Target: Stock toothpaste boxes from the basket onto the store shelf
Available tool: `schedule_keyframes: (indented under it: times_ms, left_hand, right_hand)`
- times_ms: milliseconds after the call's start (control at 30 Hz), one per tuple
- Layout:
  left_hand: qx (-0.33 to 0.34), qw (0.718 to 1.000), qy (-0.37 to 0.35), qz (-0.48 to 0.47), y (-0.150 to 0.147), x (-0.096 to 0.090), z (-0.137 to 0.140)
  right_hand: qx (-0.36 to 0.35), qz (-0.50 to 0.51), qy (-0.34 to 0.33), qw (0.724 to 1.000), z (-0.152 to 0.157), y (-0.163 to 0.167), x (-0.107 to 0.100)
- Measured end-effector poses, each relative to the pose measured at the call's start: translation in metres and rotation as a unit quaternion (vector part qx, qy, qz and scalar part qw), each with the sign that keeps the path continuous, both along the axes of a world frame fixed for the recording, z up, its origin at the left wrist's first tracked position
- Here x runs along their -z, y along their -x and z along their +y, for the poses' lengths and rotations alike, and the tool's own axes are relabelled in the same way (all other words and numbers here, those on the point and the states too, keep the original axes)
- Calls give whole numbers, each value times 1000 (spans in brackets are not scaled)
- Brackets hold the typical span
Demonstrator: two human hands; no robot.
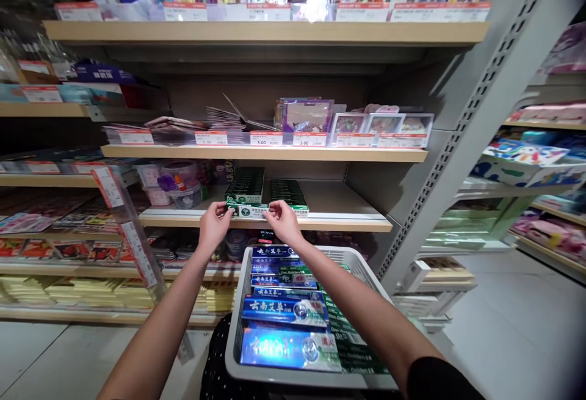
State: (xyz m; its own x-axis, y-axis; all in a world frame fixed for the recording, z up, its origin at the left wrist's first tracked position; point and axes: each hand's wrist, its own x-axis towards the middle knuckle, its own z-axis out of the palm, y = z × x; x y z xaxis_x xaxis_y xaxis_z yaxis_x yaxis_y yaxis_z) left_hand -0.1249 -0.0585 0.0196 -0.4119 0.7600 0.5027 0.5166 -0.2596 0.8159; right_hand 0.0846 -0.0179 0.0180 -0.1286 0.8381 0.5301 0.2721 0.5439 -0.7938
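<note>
At the front edge of the shelf board (339, 224), a green-and-white toothpaste box (251, 211) lies lengthwise between my hands. My left hand (213, 227) is closed in a pinch on its left end. The other end sits between the thumb and fingers of my right hand (284, 224). Just behind it stands a row of green boxes (247, 181), with a second green row (288, 193) to its right. Below my arms is a grey plastic basket (232, 333), holding blue toothpaste boxes (290, 348) on the left and dark green boxes (350, 333) on the right.
Clear tubs (178, 181) stand left of the green rows. The shelf above (265, 154) carries flat packets and small framed boxes (306, 116). A slotted metal upright (439, 162) rises at right. A slanted price-label strip (130, 229) juts out at left.
</note>
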Motion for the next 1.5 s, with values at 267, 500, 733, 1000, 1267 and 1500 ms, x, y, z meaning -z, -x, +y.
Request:
schedule_keyframes:
  times_ms: [267,500,733,1000,1267,1500]
  left_hand:
    - [-65,989,31,129,28,0,40]
    - [-55,993,31,101,23,-2,46]
    - [-55,996,27,64,21,-5,45]
    - [-62,995,-29,77,20,1,26]
    - [18,999,-34,-1,-57,41,-31]
    - [179,934,217,220,-101,90,-28]
  right_hand:
    - [66,-21,10,998,37,44,0]
    - [106,-70,-4,992,43,45,0]
    - [126,-94,-12,987,44,50,1]
    - [18,-1,-7,1000,30,23,-3]
    - [22,110,58,992,-21,-90,44]
    - [127,29,154,979,-47,-136,124]
